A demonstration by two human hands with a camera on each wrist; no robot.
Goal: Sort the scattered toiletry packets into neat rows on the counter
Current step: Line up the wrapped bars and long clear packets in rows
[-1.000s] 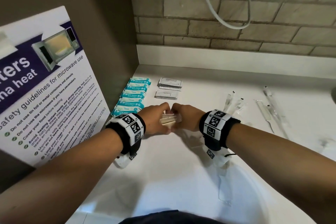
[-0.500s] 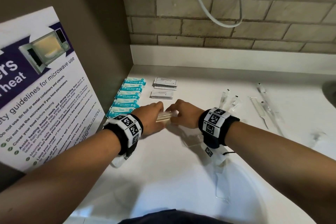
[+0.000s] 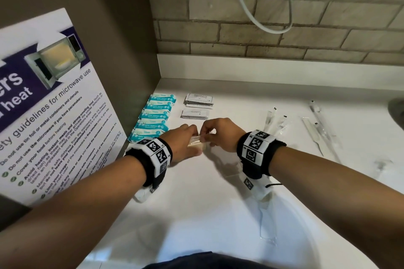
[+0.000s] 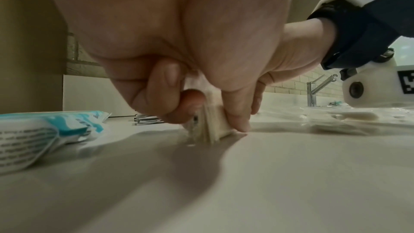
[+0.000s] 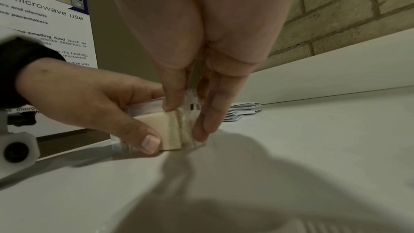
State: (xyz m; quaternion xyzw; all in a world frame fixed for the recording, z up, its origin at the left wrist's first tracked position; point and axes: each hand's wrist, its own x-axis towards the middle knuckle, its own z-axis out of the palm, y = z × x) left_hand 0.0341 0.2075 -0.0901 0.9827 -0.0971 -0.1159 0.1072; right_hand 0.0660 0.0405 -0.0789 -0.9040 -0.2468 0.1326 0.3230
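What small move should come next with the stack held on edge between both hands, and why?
Probably lay the stack flat and let go. Both the left hand and the right hand pinch it, standing on edge on the counter, squared up in front of the sachets and beside the wipes row, so it looks aligned and ready to be set down.

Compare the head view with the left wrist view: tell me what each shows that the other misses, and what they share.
Only the head view shows the microwave poster, the loose clear-wrapped packets to the right, and both forearms.

Only the left wrist view shows the tap and how the stack of beige packets stands on edge on the counter.

Both show the left hand and right hand gripping that stack, the blue wipes packs and the white sachets.
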